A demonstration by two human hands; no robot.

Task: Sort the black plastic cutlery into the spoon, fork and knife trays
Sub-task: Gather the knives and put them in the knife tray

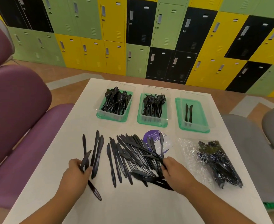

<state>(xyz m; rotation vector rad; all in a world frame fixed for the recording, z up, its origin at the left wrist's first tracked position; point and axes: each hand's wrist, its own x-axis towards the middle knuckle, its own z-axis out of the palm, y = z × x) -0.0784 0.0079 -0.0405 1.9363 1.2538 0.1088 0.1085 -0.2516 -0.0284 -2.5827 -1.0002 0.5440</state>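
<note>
The left hand [78,172] is gripping two black plastic knives [85,159]; the right hand [173,168] is pinching knives from the loose black knife pile [133,156] on the white worktop [133,207]. Beyond, the rightmost clear knife tray [193,113] is holding two knives.

Landmark: knife pile [133,159] mid table [133,207].
- Near side of pile: bare table to near edge, open passage.
- Far side: narrow bare strip, then three trays in row: spoon tray [113,117] heaped, fork tray [153,120] heaped, knife tray [196,125] nearly bare, only two knives inside.
- Gaps between trays clear.
- Right of pile: bagged cutlery [217,164] blocks that side.
- Left of pile: few loose knives [97,152], then bare table to edge.
- Purple chair [16,118] crowds left edge.
</note>
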